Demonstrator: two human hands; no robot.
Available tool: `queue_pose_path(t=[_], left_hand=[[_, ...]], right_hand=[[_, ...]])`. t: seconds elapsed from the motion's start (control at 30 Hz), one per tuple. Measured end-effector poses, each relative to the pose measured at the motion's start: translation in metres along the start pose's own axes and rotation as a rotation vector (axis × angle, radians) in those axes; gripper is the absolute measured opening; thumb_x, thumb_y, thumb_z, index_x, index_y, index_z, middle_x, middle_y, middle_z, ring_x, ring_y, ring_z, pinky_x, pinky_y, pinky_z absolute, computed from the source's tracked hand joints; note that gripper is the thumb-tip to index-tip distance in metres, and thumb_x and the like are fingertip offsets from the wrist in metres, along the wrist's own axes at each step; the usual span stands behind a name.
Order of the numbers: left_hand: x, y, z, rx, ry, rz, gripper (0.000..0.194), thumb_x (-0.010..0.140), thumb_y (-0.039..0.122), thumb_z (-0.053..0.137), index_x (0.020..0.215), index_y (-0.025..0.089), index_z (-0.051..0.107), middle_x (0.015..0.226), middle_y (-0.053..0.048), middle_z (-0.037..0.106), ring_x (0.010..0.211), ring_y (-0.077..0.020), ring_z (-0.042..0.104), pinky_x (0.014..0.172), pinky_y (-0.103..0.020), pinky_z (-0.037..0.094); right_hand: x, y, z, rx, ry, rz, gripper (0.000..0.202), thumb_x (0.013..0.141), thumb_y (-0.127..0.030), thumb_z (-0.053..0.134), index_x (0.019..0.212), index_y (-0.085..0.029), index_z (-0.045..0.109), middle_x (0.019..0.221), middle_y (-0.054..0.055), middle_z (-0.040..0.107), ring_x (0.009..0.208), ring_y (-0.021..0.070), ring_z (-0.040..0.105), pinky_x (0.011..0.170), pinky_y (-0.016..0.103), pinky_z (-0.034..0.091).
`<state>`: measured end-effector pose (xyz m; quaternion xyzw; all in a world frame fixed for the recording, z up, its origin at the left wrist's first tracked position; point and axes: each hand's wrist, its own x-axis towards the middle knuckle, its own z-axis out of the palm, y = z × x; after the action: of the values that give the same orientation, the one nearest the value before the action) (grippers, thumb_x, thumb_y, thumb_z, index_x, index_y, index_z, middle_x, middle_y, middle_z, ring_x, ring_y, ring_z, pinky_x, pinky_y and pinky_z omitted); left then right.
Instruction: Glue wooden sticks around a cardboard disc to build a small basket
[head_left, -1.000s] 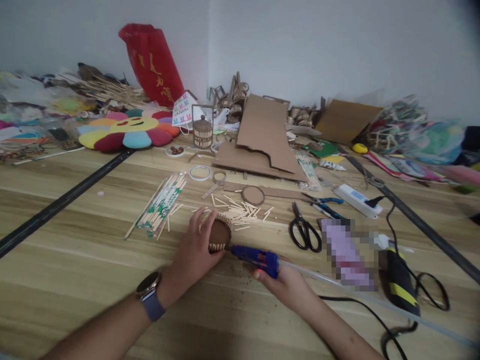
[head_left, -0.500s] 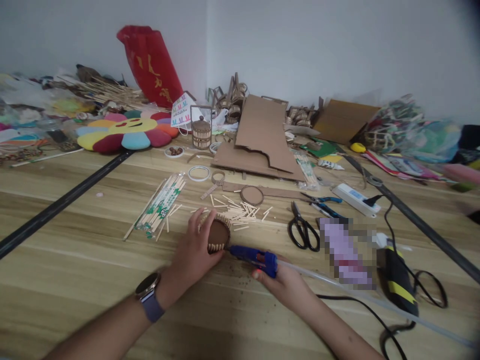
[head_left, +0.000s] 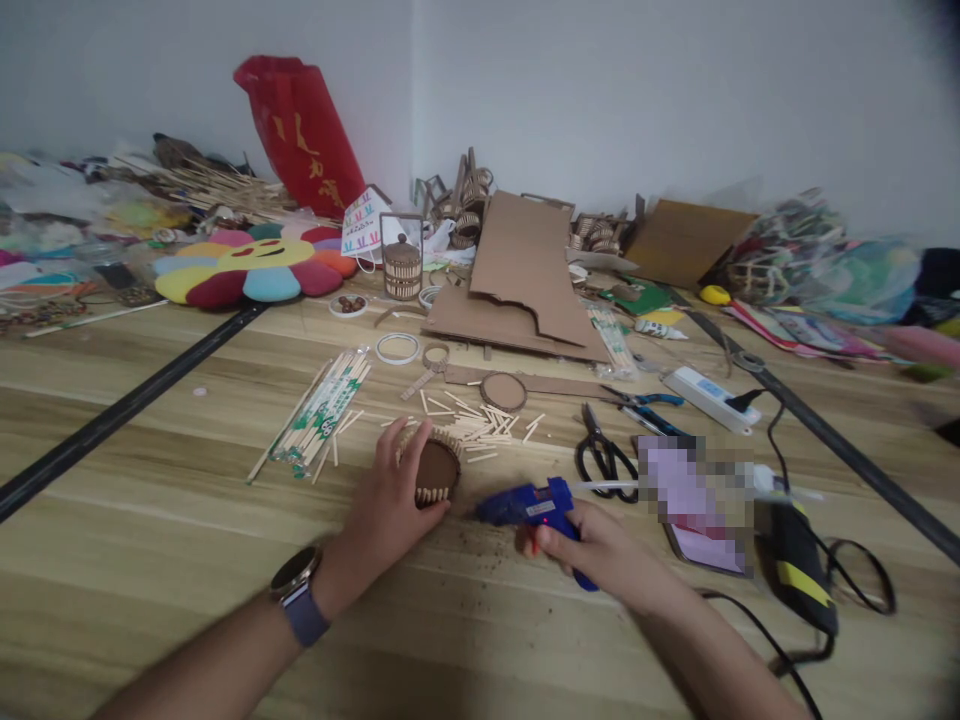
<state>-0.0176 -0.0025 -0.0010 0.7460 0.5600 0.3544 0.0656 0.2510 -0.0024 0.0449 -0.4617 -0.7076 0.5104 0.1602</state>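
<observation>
My left hand [head_left: 390, 500], with a watch on its wrist, grips a small round cardboard basket [head_left: 437, 468] edged with short upright sticks. Thumb and fingers reach around its left and near sides. In my right hand [head_left: 600, 550] is a blue glue gun [head_left: 529, 505], its nozzle pointing left, a short gap away from the basket. A clear glue stick sticks out of the gun's back. Just behind the basket lie loose short wooden sticks [head_left: 487, 425] and a cardboard disc [head_left: 503, 391].
Black scissors [head_left: 606, 465], pliers [head_left: 649, 400], a phone [head_left: 694, 500] and a white power strip [head_left: 712, 398] lie to the right. Packaged sticks [head_left: 322, 410] are on the left. Farther back are cardboard sheets [head_left: 525, 270], a finished lidded basket [head_left: 403, 268] and a flower cushion [head_left: 259, 262].
My right hand has drawn the glue gun back to the right, away from the basket's edge, and turned it. The left hand and basket have stayed in place.
</observation>
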Motion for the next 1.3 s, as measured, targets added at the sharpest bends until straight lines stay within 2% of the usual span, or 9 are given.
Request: queue_pose_path(t=[0.1, 0.17, 0.33, 0.47, 0.57, 0.63, 0.73, 0.87, 1.3], left_hand=[[0.000, 0.000, 0.000, -0.001, 0.008, 0.001, 0.101, 0.068, 0.010, 0.080, 0.150, 0.027, 0.022, 0.147, -0.019, 0.030, 0.140, -0.0397, 0.036, 0.107, -0.059, 0.044], [-0.001, -0.001, 0.000, 0.000, 0.004, -0.004, 0.100, 0.069, 0.010, 0.079, 0.150, 0.027, 0.023, 0.147, -0.018, 0.031, 0.140, -0.0395, 0.037, 0.108, -0.060, 0.043], [-0.001, -0.001, 0.001, -0.005, -0.008, -0.013, 0.098, 0.070, 0.012, 0.078, 0.150, 0.028, 0.023, 0.149, -0.018, 0.030, 0.140, -0.0393, 0.035, 0.109, -0.060, 0.041], [-0.001, -0.001, 0.001, 0.000, 0.000, -0.008, 0.100, 0.070, 0.012, 0.078, 0.151, 0.028, 0.022, 0.148, -0.018, 0.032, 0.141, -0.0391, 0.035, 0.110, -0.061, 0.039], [-0.001, -0.001, 0.002, -0.012, 0.003, -0.018, 0.099, 0.069, 0.012, 0.079, 0.151, 0.028, 0.024, 0.149, -0.018, 0.032, 0.140, -0.0394, 0.036, 0.109, -0.060, 0.041], [-0.001, -0.002, 0.002, -0.018, 0.001, -0.021, 0.098, 0.069, 0.013, 0.079, 0.151, 0.028, 0.025, 0.149, -0.018, 0.032, 0.140, -0.0394, 0.036, 0.109, -0.060, 0.041], [-0.001, -0.003, 0.002, -0.015, 0.002, -0.012, 0.099, 0.069, 0.012, 0.078, 0.151, 0.027, 0.024, 0.149, -0.018, 0.031, 0.140, -0.0394, 0.036, 0.108, -0.061, 0.042], [-0.001, -0.003, 0.002, -0.012, 0.000, -0.002, 0.101, 0.068, 0.012, 0.079, 0.151, 0.026, 0.023, 0.149, -0.019, 0.031, 0.141, -0.0393, 0.035, 0.108, -0.060, 0.043], [-0.002, -0.002, 0.002, -0.022, -0.004, -0.009, 0.099, 0.070, 0.012, 0.077, 0.151, 0.028, 0.023, 0.150, -0.018, 0.031, 0.141, -0.0393, 0.035, 0.108, -0.060, 0.042]], right_hand=[[-0.008, -0.002, -0.010, 0.109, -0.233, 0.120, 0.063, 0.083, -0.075, 0.053, 0.088, -0.015, 0.067, 0.073, 0.002, 0.064, 0.051, 0.0096, 0.052, 0.045, 0.019, 0.039], [-0.012, -0.003, -0.011, 0.057, -0.258, 0.152, 0.058, 0.085, -0.073, 0.052, 0.084, -0.016, 0.064, 0.066, 0.000, 0.060, 0.051, 0.0093, 0.050, 0.045, 0.019, 0.036], [-0.013, -0.013, -0.011, -0.384, -0.017, 0.033, 0.046, 0.094, -0.053, 0.049, 0.064, -0.019, 0.058, 0.060, -0.001, 0.055, 0.053, 0.0111, 0.047, 0.048, 0.022, 0.033], [-0.002, -0.024, -0.008, -0.642, 0.174, -0.050, 0.025, 0.095, -0.029, 0.050, 0.077, -0.020, 0.064, 0.076, 0.004, 0.068, 0.070, 0.0176, 0.061, 0.063, 0.026, 0.044], [0.016, -0.033, -0.002, -0.816, 0.180, -0.170, 0.018, 0.095, -0.015, 0.049, 0.092, -0.019, 0.066, 0.091, 0.008, 0.071, 0.089, 0.0215, 0.065, 0.078, 0.029, 0.047], [0.033, -0.038, 0.003, -0.956, 0.138, -0.222, 0.018, 0.093, -0.009, 0.051, 0.096, -0.018, 0.066, 0.094, 0.009, 0.071, 0.092, 0.0220, 0.065, 0.078, 0.029, 0.047], [0.060, -0.046, 0.010, -1.112, 0.055, -0.254, 0.017, 0.093, -0.005, 0.054, 0.103, -0.016, 0.064, 0.101, 0.010, 0.072, 0.098, 0.0227, 0.066, 0.082, 0.028, 0.047], [0.082, -0.051, 0.018, -1.238, 0.073, -0.240, 0.013, 0.096, -0.009, 0.053, 0.105, -0.016, 0.061, 0.096, 0.009, 0.072, 0.097, 0.0243, 0.067, 0.078, 0.028, 0.049], [0.078, -0.047, 0.024, -1.328, 0.153, -0.108, 0.015, 0.096, -0.007, 0.050, 0.107, -0.013, 0.057, 0.101, 0.016, 0.072, 0.098, 0.0272, 0.069, 0.081, 0.032, 0.050]])
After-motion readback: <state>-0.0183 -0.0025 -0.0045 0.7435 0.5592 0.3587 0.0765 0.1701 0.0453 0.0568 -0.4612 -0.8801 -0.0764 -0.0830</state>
